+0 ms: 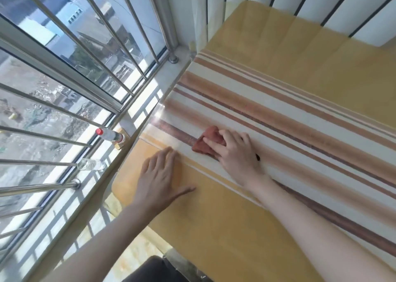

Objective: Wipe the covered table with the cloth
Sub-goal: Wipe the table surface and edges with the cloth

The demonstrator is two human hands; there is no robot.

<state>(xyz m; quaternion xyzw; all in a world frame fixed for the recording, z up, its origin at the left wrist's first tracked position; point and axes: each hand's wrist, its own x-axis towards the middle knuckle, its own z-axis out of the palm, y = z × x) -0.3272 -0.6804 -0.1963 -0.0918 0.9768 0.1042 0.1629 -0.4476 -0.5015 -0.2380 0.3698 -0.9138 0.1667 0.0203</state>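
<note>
The table (300, 71) wears a yellow cover with white and brown stripes under a clear plastic sheet. A crumpled reddish-brown cloth (206, 141) lies on a dark brown stripe near the table's window-side edge. My right hand (234, 153) presses down on the cloth, fingers curled over it. Flat on the yellow part near the table's corner, my left hand (162, 181) rests with fingers spread and holds nothing.
A window sill (137, 118) runs along the table's left edge, with steel bars (90, 45) in front of the glass. On the sill stand a red-capped plastic bottle (110, 134) and a clear bottle (92, 164). White vertical blinds (321, 0) hang behind the table.
</note>
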